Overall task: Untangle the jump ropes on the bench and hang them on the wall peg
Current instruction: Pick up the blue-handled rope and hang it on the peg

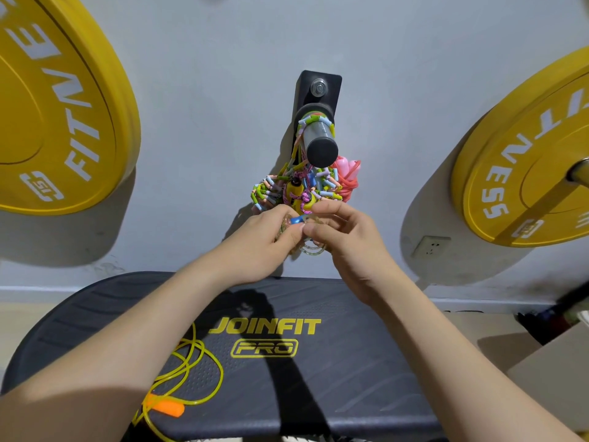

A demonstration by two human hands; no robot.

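A grey wall peg (318,135) with a black end cap juts from a black bracket. Several jump ropes hang from it: a beaded multicolour rope (271,189), a yellow-handled one (298,193) and a red-pink rope (347,177). Just below them, my left hand (264,240) and my right hand (347,237) both pinch a coiled clear glittery rope (312,248) with a blue handle (296,220). On the dark bench (334,378) lies a yellow rope (191,371) with an orange handle (167,408), partly under my left forearm.
Yellow weight plates hang on the wall at the left (57,100) and right (526,161). A wall socket (430,245) sits low on the right. A cardboard box (554,362) stands at the bench's right side.
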